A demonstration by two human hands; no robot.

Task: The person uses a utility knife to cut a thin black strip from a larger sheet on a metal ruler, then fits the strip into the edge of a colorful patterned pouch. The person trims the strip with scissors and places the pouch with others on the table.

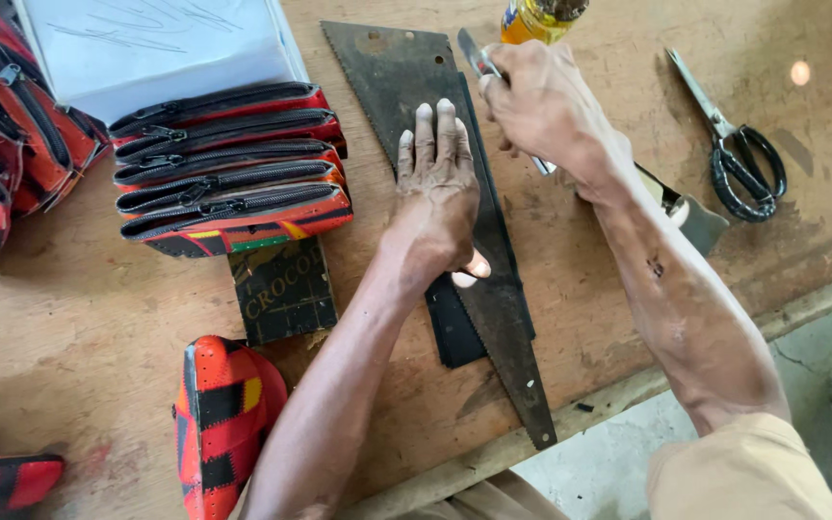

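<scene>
Left hand (438, 183) lies flat, fingers spread, pinning the saw blade (416, 72) over a black strip (452, 332) at table centre, right hand (532, 96) clenched on a knife (472, 53) at the far end, cut apparently just starting.

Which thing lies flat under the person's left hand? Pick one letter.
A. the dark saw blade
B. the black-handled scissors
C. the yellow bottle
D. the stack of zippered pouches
A: the left hand is pressed palm-down, fingers stretched out, on the dark saw blade, which lies on a black strip on the wooden table; the scissors lie apart to the right.
</scene>
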